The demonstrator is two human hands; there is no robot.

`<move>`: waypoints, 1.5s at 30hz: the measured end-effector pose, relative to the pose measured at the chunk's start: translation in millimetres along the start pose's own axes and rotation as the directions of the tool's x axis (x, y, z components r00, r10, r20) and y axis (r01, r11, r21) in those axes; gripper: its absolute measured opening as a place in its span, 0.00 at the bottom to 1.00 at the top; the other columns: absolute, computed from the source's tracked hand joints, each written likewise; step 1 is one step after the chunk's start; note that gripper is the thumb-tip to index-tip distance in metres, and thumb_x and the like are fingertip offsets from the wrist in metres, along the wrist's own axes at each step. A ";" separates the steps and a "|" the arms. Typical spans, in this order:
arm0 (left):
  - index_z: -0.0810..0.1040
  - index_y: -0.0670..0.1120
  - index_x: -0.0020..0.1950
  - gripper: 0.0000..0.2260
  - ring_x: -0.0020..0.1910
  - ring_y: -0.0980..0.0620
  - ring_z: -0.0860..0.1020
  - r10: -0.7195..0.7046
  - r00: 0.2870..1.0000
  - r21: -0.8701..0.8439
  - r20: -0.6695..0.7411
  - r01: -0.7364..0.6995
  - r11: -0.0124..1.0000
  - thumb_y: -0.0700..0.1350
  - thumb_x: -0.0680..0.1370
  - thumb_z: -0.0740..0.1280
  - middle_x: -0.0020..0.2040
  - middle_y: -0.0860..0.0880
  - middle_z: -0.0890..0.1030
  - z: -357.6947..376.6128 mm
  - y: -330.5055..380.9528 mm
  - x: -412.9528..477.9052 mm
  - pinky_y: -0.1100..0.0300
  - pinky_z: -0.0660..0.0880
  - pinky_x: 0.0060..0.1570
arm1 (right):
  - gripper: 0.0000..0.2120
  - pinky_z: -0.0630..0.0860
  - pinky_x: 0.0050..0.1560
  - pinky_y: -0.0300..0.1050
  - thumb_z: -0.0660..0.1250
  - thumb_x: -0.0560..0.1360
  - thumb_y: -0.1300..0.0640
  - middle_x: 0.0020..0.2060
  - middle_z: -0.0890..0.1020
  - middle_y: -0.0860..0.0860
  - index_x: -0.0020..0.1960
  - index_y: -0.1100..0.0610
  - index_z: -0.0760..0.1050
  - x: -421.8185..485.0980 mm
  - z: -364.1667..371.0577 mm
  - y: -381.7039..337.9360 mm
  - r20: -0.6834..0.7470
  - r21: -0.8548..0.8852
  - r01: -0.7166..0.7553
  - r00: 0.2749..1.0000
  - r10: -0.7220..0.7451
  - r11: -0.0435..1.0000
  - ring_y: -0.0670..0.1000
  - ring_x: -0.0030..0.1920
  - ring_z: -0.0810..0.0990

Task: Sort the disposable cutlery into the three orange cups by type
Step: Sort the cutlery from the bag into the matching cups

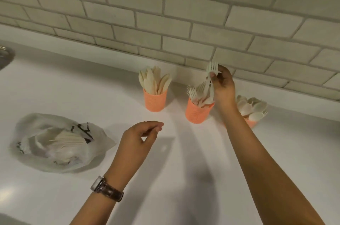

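Forearms reach in from the lower edge, the left one wearing a wristwatch [103, 186] on a dark strap. Behind the fork cup [197, 112] rises the tiled wall [165, 13], and the white counter [73, 81] spreads out beneath the cup on every side. Well to the left of the fork cup and nearer the camera lies a clear plastic bag [55, 144], crumpled, with pale cutlery showing through it.

The right hand [223, 85] is just above the fork cup's far right rim. Its thumb and fingers pinch a fork [212, 67] held tines up, the handle pointing down toward the other forks [197, 92] in the cup. The left hand [139, 138] hovers over the counter, left of the fork cup and nearer the camera, fingers loosely curled, thumb close to the forefinger, holding nothing.

Left of the fork cup, apart from it, stands the knife cup [155, 101], full of knives [154, 81] with blades up. Right of the fork cup, partly hidden by the right forearm, is the spoon cup [251, 122], its spoons [252, 107] bowls up. Far left of the fork cup, at the frame edge, a bit of metal sink rim [5, 55] shows.
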State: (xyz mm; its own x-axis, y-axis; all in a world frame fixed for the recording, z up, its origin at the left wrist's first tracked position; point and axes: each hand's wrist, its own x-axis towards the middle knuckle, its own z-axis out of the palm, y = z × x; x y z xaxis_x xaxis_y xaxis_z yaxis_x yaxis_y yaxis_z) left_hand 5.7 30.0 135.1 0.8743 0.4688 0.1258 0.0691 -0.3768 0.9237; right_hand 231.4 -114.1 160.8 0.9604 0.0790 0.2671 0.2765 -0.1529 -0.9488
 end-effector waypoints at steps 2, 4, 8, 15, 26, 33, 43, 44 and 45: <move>0.80 0.58 0.47 0.11 0.46 0.64 0.79 -0.020 1.000 0.014 -0.024 0.020 1.000 0.41 0.76 0.66 0.45 0.60 0.83 -3.7 -1.0 -6.0 0.75 0.72 0.47 | 0.12 0.72 0.42 0.31 0.61 0.78 0.66 0.38 0.76 0.48 0.61 0.66 0.71 0.8 5.8 14.8 0.010 0.008 -0.027 1.000 0.027 1.000 0.34 0.34 0.76; 0.80 0.59 0.47 0.12 0.46 0.64 0.79 -0.032 0.999 0.034 -0.036 0.033 0.999 0.41 0.76 0.65 0.44 0.61 0.83 -6.7 -1.3 -10.3 0.75 0.72 0.46 | 0.12 0.72 0.41 0.31 0.61 0.79 0.65 0.38 0.76 0.49 0.61 0.66 0.70 -3.7 8.2 28.0 0.051 -0.026 -0.050 0.997 0.052 0.998 0.34 0.33 0.75; 0.79 0.62 0.47 0.13 0.46 0.64 0.80 -0.042 0.997 0.048 -0.062 0.045 0.998 0.42 0.77 0.65 0.44 0.64 0.82 -16.0 -0.3 -14.7 0.74 0.73 0.48 | 0.16 0.71 0.46 0.26 0.60 0.76 0.71 0.51 0.78 0.56 0.62 0.66 0.72 -16.9 3.9 49.0 0.197 -0.204 -0.015 0.979 0.057 0.979 0.44 0.44 0.77; 0.81 0.58 0.47 0.10 0.45 0.62 0.80 0.008 0.989 0.071 -0.149 0.002 0.997 0.42 0.76 0.66 0.44 0.58 0.84 -69.1 1.2 -10.7 0.73 0.73 0.46 | 0.23 0.70 0.63 0.44 0.67 0.69 0.69 0.59 0.76 0.60 0.64 0.61 0.73 -45.5 -7.9 24.5 0.038 -0.487 0.186 0.981 -0.192 0.854 0.60 0.59 0.74; 0.82 0.54 0.42 0.05 0.56 0.47 0.75 0.176 0.984 0.573 -0.029 -0.128 0.809 0.51 0.71 0.67 0.54 0.52 0.80 -225.1 -93.0 15.1 0.57 0.67 0.58 | 0.12 0.66 0.42 0.24 0.68 0.74 0.65 0.42 0.79 0.37 0.46 0.47 0.77 -199.2 96.1 -26.6 0.243 -0.358 0.137 0.969 -0.049 0.924 0.41 0.46 0.74; 0.83 0.57 0.45 0.08 0.59 0.44 0.68 0.129 0.983 0.671 0.134 -0.186 0.717 0.51 0.67 0.69 0.64 0.46 0.74 -271.8 -142.5 10.7 0.46 0.72 0.56 | 0.10 0.72 0.41 0.28 0.66 0.75 0.60 0.40 0.80 0.39 0.44 0.45 0.78 -268.5 204.4 -50.8 0.377 -0.242 0.064 0.926 0.033 0.968 0.42 0.40 0.77; 0.69 0.57 0.69 0.27 0.33 0.58 0.73 -0.077 0.987 0.511 0.142 -0.007 0.860 0.37 0.72 0.65 0.66 0.57 0.65 -289.1 -153.7 22.4 0.72 0.66 0.31 | 0.40 0.62 0.69 0.46 0.69 0.72 0.64 0.74 0.58 0.55 0.76 0.58 0.51 -252.9 321.3 -40.5 0.769 -0.630 0.499 0.508 0.388 0.596 0.56 0.74 0.58; 0.67 0.57 0.70 0.28 0.33 0.58 0.73 -0.088 0.984 0.507 0.152 -0.001 0.862 0.37 0.72 0.64 0.66 0.58 0.64 -288.6 -152.8 23.4 0.72 0.66 0.30 | 0.44 0.62 0.70 0.48 0.71 0.71 0.62 0.74 0.58 0.57 0.77 0.59 0.47 -247.9 325.6 -36.6 0.761 -0.648 0.537 0.480 0.436 0.540 0.57 0.73 0.60; 0.66 0.57 0.70 0.29 0.32 0.57 0.73 -0.094 0.983 0.506 0.158 0.001 0.863 0.37 0.72 0.64 0.66 0.58 0.63 -288.2 -152.0 24.3 0.71 0.66 0.29 | 0.47 0.62 0.70 0.49 0.72 0.70 0.60 0.74 0.58 0.58 0.77 0.59 0.44 -243.4 328.9 -32.7 0.743 -0.667 0.550 0.454 0.491 0.502 0.58 0.73 0.60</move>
State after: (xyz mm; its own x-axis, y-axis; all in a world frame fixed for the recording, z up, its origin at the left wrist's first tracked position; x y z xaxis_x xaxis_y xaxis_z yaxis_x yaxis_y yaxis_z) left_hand -122.0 328.9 102.1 0.9289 0.3697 -0.0201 0.3034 -0.7288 0.6138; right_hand -22.6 195.7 71.3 0.5467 0.6933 -0.4695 0.6900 -0.6907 -0.2165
